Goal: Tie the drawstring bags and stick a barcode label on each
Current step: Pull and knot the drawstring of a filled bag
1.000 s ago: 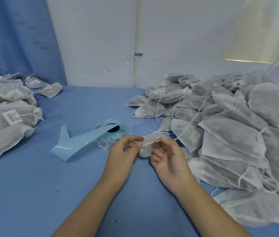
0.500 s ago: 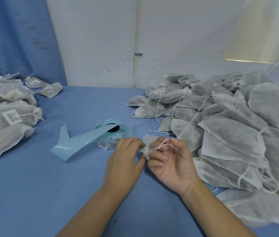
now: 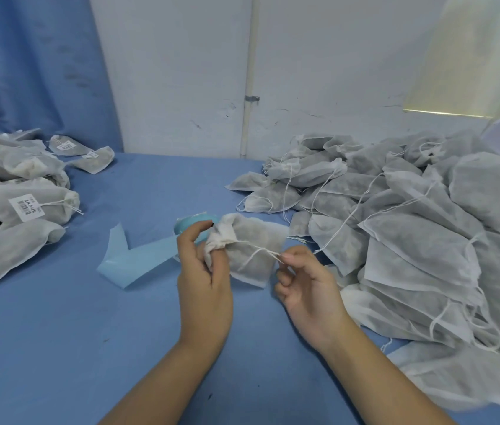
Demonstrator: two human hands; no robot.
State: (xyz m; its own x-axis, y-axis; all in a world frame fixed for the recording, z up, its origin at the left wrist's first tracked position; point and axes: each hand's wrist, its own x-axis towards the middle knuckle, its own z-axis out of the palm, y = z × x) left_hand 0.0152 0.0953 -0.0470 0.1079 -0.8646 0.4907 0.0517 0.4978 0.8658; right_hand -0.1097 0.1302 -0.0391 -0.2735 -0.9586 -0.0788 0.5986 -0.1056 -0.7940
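Our left hand [image 3: 202, 273] pinches the gathered neck of the drawstring bag [image 3: 256, 237], held over the blue table [image 3: 58, 332] just in front of the label roll [image 3: 188, 223]. Our right hand [image 3: 307, 291] pinches the drawstring [image 3: 259, 251] ends between thumb and forefinger. Pulling too hard could snap the thin cord or slip it from our fingertips, while a slack knot may let the neck reopen before labelling.
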